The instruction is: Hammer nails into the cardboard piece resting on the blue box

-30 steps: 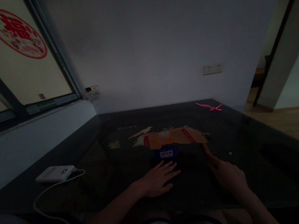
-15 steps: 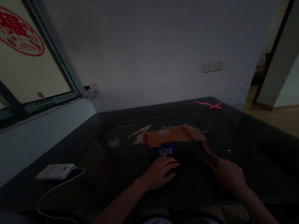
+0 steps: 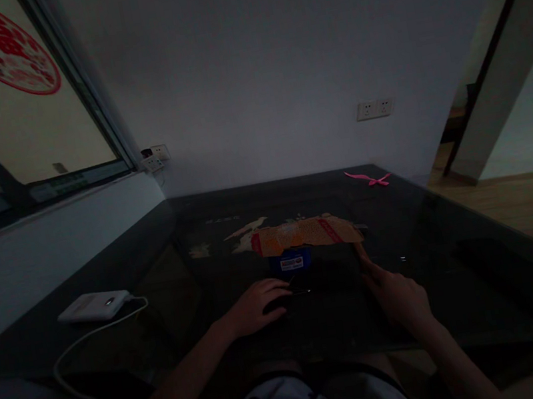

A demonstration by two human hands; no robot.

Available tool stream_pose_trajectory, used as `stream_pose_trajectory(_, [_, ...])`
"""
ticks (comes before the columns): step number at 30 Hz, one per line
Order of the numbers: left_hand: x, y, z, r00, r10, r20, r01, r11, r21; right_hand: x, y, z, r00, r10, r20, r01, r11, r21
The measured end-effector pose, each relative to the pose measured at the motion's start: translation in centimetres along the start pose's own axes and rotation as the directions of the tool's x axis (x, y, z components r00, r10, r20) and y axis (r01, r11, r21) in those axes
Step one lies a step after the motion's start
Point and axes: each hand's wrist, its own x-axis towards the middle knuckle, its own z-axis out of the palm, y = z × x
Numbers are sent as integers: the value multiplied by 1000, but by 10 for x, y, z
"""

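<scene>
My left hand (image 3: 258, 305) lies low over the dark tabletop, fingers stretched out. Just past its fingertips is a thin, shiny metal piece (image 3: 302, 291), too dim to name; I cannot tell whether they touch. My right hand (image 3: 399, 293) has its index finger reaching to the lower right corner of a long, uneven piece of printed cardboard (image 3: 302, 234), and it seems to grip that corner. Its thumb and other fingers are partly hidden. Below the cardboard's left half stands a blue container (image 3: 290, 262) with a white label; its top is covered.
A white power bank (image 3: 95, 306) with a white cable (image 3: 75, 351) lies on the left of the glossy dark table (image 3: 226, 200). A pink ribbon-like strip (image 3: 369, 178) is at the far right. A flat dark object (image 3: 506, 276) lies at the right. A wall stands behind.
My left hand has moved left, away from the front of the blue container, baring the shiny metal piece. My right hand stays at the cardboard's corner. The view has shifted slightly.
</scene>
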Motion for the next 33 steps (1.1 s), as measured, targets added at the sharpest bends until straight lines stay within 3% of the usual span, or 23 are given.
stream_pose_trajectory(5, [-1,1,2,1000,2,11,-2,1000,4,0,0,1,1000,1,-13,-1,1000,6])
stream_pose_trajectory(14, [7,-3,13,992,-2,-124,9,998,60,-1,-2,0,1000,6,-28,-6,1000,-7])
stream_pose_trajectory(25, [9,-4,19,980,3,-199,25,990,140,-1,0,1,1000,11,-29,-11,1000,7])
stream_pose_trajectory(33, [9,-4,23,979,12,-201,26,983,183,-3,0,2,999,29,-36,-28,999,16])
